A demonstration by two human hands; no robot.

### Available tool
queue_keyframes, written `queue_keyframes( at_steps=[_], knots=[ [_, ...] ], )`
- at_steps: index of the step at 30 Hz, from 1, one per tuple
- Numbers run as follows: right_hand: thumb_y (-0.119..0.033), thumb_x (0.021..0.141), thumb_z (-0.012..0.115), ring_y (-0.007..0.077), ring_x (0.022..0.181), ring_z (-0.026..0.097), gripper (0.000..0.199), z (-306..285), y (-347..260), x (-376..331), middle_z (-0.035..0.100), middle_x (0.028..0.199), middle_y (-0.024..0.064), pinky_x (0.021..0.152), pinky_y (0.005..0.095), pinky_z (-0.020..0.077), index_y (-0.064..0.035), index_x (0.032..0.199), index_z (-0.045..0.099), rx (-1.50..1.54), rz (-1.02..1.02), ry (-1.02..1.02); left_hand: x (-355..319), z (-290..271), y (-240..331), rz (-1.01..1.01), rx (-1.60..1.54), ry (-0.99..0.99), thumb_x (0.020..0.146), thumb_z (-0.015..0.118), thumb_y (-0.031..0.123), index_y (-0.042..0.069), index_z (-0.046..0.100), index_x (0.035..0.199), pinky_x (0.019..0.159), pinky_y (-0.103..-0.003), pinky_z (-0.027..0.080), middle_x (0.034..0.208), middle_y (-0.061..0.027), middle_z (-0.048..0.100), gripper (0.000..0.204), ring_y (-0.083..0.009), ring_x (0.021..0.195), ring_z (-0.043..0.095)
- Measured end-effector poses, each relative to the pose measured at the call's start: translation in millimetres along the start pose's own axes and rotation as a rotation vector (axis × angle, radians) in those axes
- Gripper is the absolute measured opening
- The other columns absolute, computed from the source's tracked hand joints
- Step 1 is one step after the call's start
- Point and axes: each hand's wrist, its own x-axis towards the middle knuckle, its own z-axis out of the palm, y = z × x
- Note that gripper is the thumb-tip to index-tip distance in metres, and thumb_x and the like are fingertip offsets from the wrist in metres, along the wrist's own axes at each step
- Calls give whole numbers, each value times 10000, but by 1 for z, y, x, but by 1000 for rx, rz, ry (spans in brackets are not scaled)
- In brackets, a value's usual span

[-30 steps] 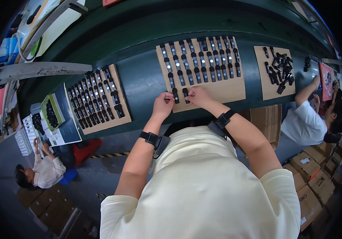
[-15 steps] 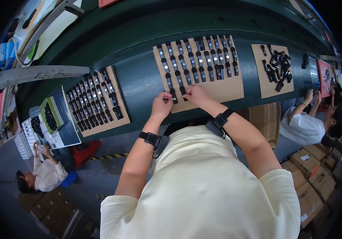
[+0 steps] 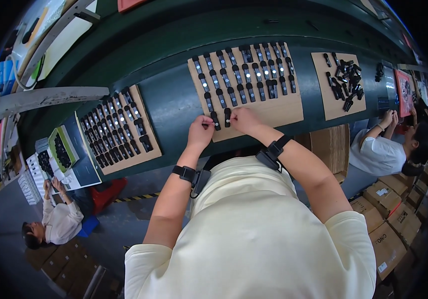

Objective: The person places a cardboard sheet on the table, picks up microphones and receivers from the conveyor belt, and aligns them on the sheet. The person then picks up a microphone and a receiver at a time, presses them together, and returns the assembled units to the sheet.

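Small black clip-on microphones with rounded dark tops lie in rows on a brown cardboard sheet (image 3: 274, 112) in front of me. My left hand (image 3: 201, 133) is at the sheet's near left corner, fingers pinched at the side of the leftmost microphone (image 3: 215, 121) of the nearest row. Just right of it, my right hand (image 3: 245, 121) pinches the edge of another microphone (image 3: 227, 117), which lies roughly parallel to the first. Both microphones rest on the cardboard. My fingertips are partly hidden, so how firmly they grip is unclear.
Left on the green table (image 3: 170, 94) is a second cardboard sheet (image 3: 150, 152) with rows of microphones. A third sheet (image 3: 331, 110), to the right, bears a loose pile. Co-workers sit at far left (image 3: 62, 222) and far right (image 3: 384, 152). Cardboard boxes (image 3: 331, 149) stand below the table.
The view has shifted slightly. My right fingers have moved a little to the side of their microphone, leaving more of it showing. My left hand stays by the leftmost one.
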Motion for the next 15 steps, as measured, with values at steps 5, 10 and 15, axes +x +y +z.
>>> queue_keyframes(
  at_steps=[5,10,15],
  knots=[
    [-151,804,692,336,824,659,112,-3,-2,2,685,854,151,752,404,525,-40,824,683,-7,1,19,4,-2,1,28,-7,1,817,691,89,7,636,928,709,-332,534,839,-113,697,148,-219,729,661],
    [-149,802,690,333,822,660,109,-9,1,-2,686,858,150,750,405,525,-42,822,679,-19,19,-10,3,-2,5,58,39,6,820,693,90,10,628,908,702,-329,533,813,-110,690,136,-213,723,661],
    [-167,829,682,323,808,661,141,-36,8,-14,687,847,144,739,390,525,-35,875,666,-69,-12,-74,3,-6,16,84,47,53,836,699,103,19,605,874,656,-311,514,738,-87,656,131,-181,673,631]
  ],
)
